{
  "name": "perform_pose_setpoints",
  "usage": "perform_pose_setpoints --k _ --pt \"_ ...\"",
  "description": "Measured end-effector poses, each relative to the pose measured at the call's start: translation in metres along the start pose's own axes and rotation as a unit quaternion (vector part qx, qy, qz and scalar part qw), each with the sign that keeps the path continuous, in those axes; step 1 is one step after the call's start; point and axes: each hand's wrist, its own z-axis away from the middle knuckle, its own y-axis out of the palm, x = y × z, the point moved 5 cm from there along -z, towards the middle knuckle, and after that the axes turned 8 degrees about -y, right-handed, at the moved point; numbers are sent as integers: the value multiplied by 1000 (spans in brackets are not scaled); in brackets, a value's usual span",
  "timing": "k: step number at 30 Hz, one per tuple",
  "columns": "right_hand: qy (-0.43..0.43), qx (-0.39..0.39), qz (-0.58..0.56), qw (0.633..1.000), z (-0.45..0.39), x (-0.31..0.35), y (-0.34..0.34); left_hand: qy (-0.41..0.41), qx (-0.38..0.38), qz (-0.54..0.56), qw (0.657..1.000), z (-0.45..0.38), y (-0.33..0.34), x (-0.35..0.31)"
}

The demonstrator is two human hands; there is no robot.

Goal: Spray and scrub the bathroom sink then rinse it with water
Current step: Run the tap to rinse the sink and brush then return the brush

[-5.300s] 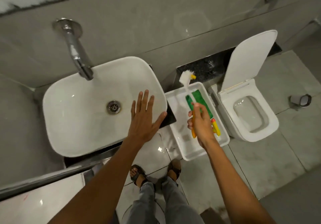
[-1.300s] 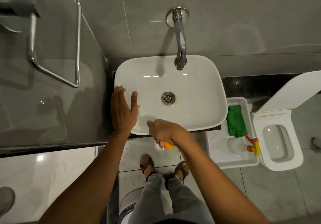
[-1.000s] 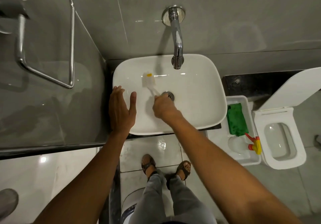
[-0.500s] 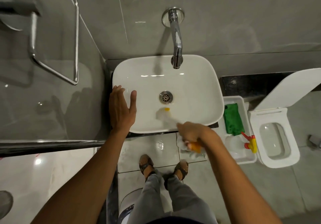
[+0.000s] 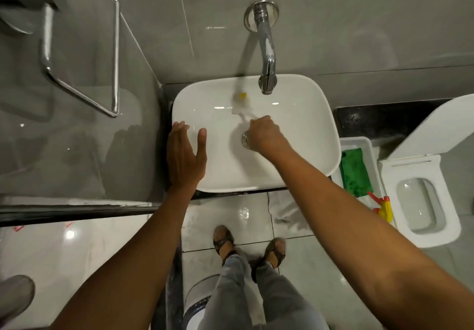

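The white sink basin [image 5: 302, 114] sits below a chrome wall tap [image 5: 266, 58]. My right hand [image 5: 264, 135] is inside the basin over the drain [image 5: 243, 140], shut on a scrub brush. The brush's white bristle head [image 5: 241, 105], with a yellow tip, is blurred against the basin's far wall, left of the spout. My left hand [image 5: 186, 155] lies flat and open on the sink's left rim. A spray bottle with a red and yellow trigger [image 5: 382, 205] lies in a white tray at the right.
The white tray [image 5: 359, 142] right of the sink also holds a green cloth [image 5: 355, 173]. An open toilet [image 5: 420, 201] stands further right. A glass panel with a chrome bar [image 5: 115, 55] borders the sink's left. My sandalled feet [image 5: 248, 245] are on wet floor tiles.
My right hand has swung the brush from the sink's near front rim to the far wall near the tap. The left hand has stayed on the left rim.
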Motion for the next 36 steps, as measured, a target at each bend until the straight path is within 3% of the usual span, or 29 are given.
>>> perform_pose_setpoints --k 7,11,14,16,20,26,29,36 --pt "26 49 111 992 33 -114 -12 28 -11 -39 999 4 -1 -6" --pt "-25 50 134 989 65 -125 4 70 22 -134 988 12 -1 -19" --pt "-57 51 131 988 90 -118 21 77 31 -117 990 21 -5 -46" --pt "-77 61 113 989 101 -109 28 103 11 -73 992 23 -10 -77" --pt "-55 72 -16 996 107 -97 24 87 50 -37 994 8 -17 -143" --pt "12 3 -191 982 118 -89 6 40 105 -49 992 -14 -18 -203" --pt "9 -18 -207 978 121 -87 1 24 122 -72 990 -23 -17 -216" --pt "6 -26 -220 975 127 -79 -8 -26 73 -64 995 -28 -19 -242"
